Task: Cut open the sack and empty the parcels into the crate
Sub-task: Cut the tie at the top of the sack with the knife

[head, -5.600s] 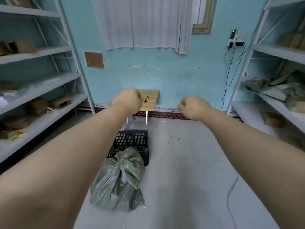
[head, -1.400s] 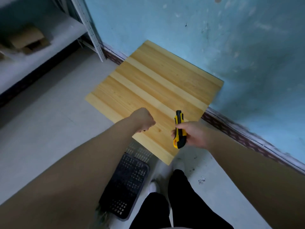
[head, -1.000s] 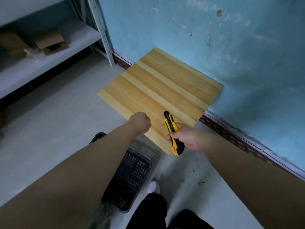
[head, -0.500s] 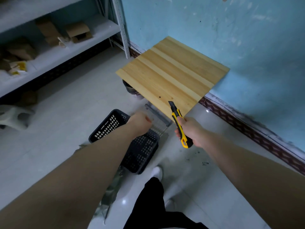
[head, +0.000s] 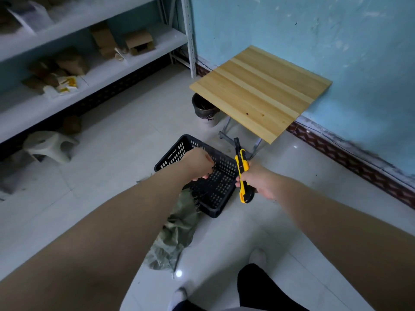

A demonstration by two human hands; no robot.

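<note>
R hand [head: 260,182] is wrapped tight around a yellow-and-black utility knife [head: 243,173], fingers [head: 239,184] curled round the handle, blade end pointing up and away toward the tabletop [head: 260,90]. Blade tip looks extended, but it's too small and dark to be sure.

L hand [head: 197,163] is loosely fisted, fingers curled in, holding nothing as far as can be seen; it hangs over the black crate [head: 215,189], approx. above its far-left part. Can't tell if the fingertips touch the crate wall.

Crate sits on the tiled floor [head: 107,158], just in front of the small wooden tabletop by the blue wall. The green woven sack [head: 177,230] lies on the floor against the crate's near side, partly hidden under the L forearm, top end bunched, touching the crate. No parcels visible in the crate; its mesh base shows.

Shelves [head: 94,70] w/ cardboard boxes on the left, a small bin [head: 205,108] under the tabletop edge.
</note>
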